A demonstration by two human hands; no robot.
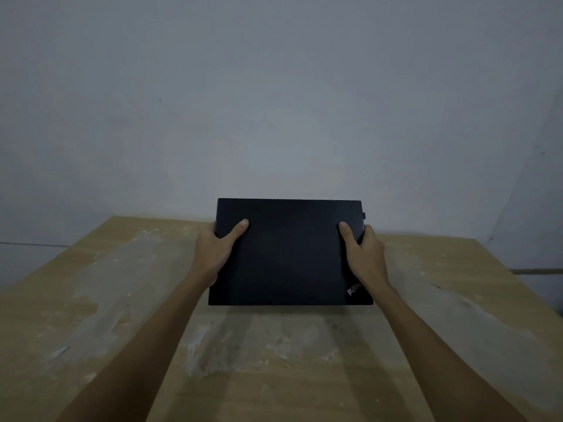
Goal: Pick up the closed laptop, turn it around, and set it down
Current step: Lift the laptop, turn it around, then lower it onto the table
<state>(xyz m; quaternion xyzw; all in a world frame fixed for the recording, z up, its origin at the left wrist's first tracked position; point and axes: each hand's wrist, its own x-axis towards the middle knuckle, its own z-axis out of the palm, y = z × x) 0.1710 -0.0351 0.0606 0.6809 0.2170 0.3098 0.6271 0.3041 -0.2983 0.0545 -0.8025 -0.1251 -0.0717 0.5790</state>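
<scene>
Holding the closed laptop (289,254) between both hands, the person has it out in front of them, above the middle of the table (128,315). It is a flat black slab with a matte lid and square corners. A small slanted logo (355,289) sits on the lid at the near right corner, partly covered by the right wrist. On the right side, near the far corner, a tiny dark stub (364,215) sticks out from the edge. The lid faces up and toward the person, and the far edge stands higher than the near one, showing against the wall (274,102). Whether the near edge touches the tabletop or hangs just clear of it cannot be told from here.

The left hand (217,249) clamps the left side, its thumb lying across the lid and pointing inward, the other fingers hidden underneath. The right hand (364,252) mirrors it on the right side, thumb pressed on top, the remaining fingers wrapped around the edge out of sight. Both forearms reach forward from the bottom corners, nearly straight, and draw together toward the laptop.

The tabletop is pale wood marked with broad grey smears and scuffs. Bare surface shows on both sides of the laptop and in front of it, out to the table's left and right edges. The far edge of the table runs just behind the laptop, close to the plain grey wall.
</scene>
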